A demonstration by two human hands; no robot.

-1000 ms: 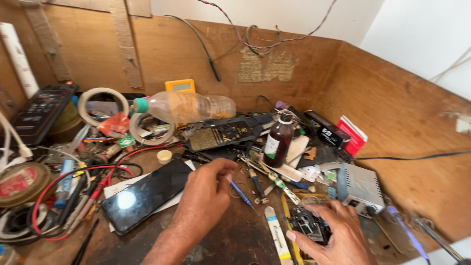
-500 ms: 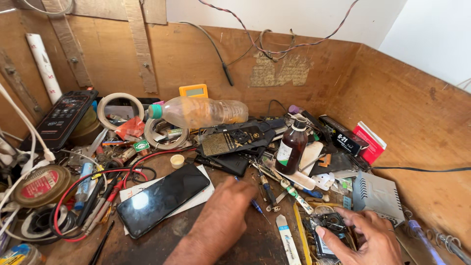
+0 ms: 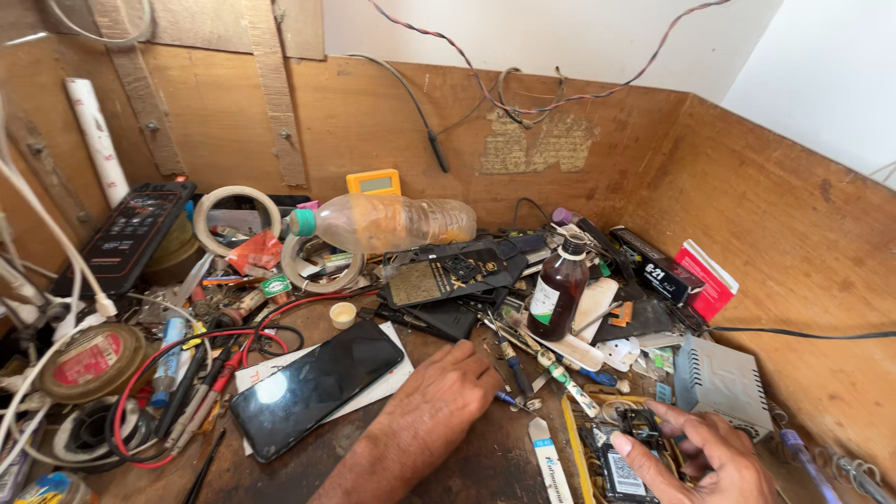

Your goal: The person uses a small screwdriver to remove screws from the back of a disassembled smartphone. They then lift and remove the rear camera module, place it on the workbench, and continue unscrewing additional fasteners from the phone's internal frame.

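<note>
Two hands seen: small circuit board [image 3: 623, 457], prob. light & fragile, is gripped at edges by right hand [image 3: 700, 457]; left hand [image 3: 439, 397] rests loosely curled on counter [image 3: 485, 467], nothing gripped.

A clear plastic bottle [image 3: 387, 222] with a green cap lies on its side near the wooden back wall, a yellow meter [image 3: 373, 181] just behind it. A brown glass bottle [image 3: 557, 291] stands upright to the right. Two tape rolls [image 3: 236, 217] sit left of the plastic bottle. A red box [image 3: 707, 280] leans at the right wall, above a grey finned unit [image 3: 723, 383]. A red cable [image 3: 163, 373] loops across the table [image 3: 467, 467].
</note>
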